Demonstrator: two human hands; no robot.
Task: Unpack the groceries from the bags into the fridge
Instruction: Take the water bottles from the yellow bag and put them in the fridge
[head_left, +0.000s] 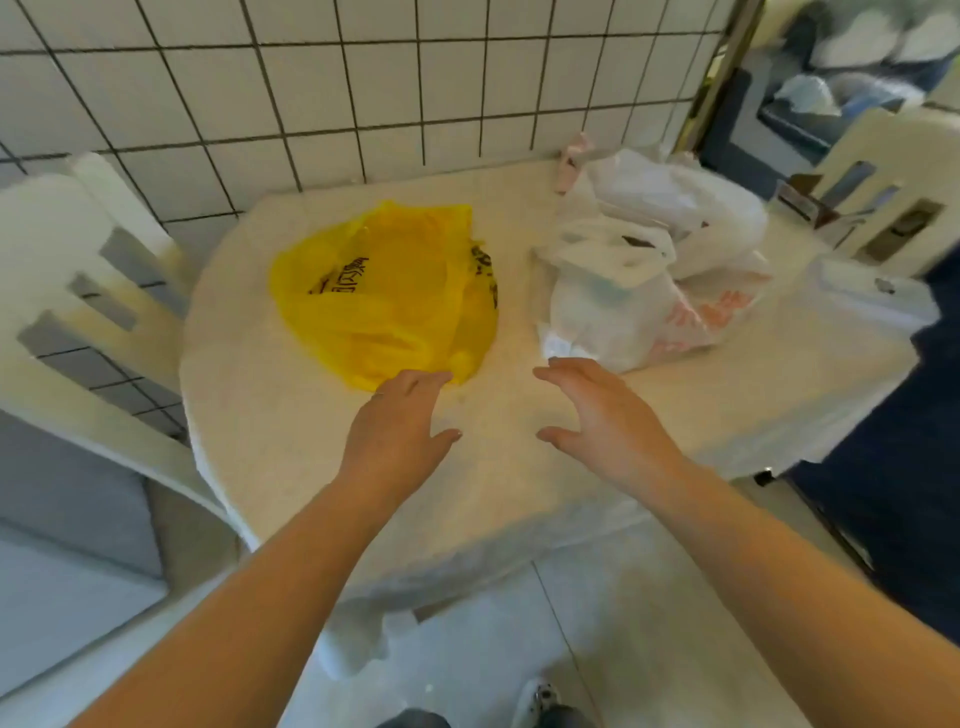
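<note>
A yellow plastic bag (387, 293) with black print lies on the left half of the round table (322, 447). On the right half sits a heap of white plastic bags (649, 265) with orange print. My left hand (397, 428) hovers over the table with straight fingers, its fingertips at the yellow bag's near edge. My right hand (597, 415) is spread and holds nothing, its fingertips just short of the white bags' near corner. The bags' contents are hidden.
A white plastic chair (88, 317) stands left of the table, another chair (893, 192) at the right. A tiled wall (363, 88) backs the table. A clear plastic bag (867, 301) lies at the table's right edge. A doorway opens at the far right.
</note>
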